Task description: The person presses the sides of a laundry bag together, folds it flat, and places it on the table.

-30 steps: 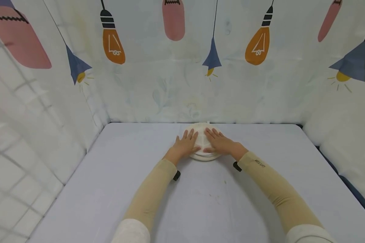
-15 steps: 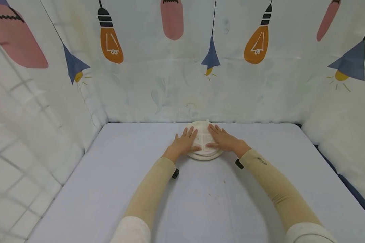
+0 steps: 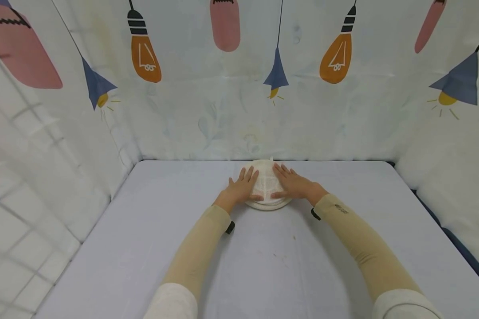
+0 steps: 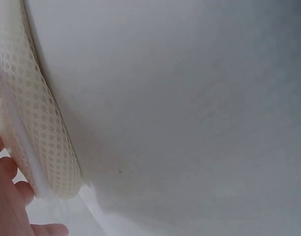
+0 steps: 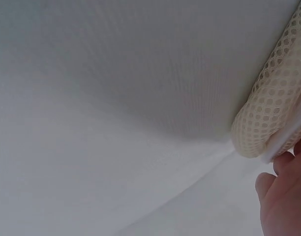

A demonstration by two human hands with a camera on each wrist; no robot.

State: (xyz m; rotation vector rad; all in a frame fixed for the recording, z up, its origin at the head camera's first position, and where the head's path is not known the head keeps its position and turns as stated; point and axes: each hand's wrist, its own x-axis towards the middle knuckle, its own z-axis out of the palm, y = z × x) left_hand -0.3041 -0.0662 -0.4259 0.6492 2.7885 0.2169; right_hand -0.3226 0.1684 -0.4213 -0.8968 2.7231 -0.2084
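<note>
A round, cream mesh laundry bag (image 3: pixel 265 182) lies flat near the far edge of the table in the head view, a small tab at its back rim. My left hand (image 3: pixel 239 189) rests on its left side with fingers spread and fairly straight. On the right side lies my right hand (image 3: pixel 297 184), fingers extended forward and thumb pointing inward. The left wrist view shows the bag's padded honeycomb edge (image 4: pixel 45 123) with a pale band along it, fingertips (image 4: pixel 23 191) right at that side. A similar edge (image 5: pixel 268 105) appears beside the right fingers (image 5: pixel 283 164) in the right wrist view.
The table (image 3: pixel 255 266) has a pale cover with a few small marks near its middle. A white fabric wall (image 3: pixel 183 110) printed with lamps and bulbs rises directly behind the far edge. More fabric hangs along the left and right sides.
My right hand has shifted slightly right, uncovering more of the bag's mesh top between the hands. The left hand stays nearly where it was, and the bag has barely moved.
</note>
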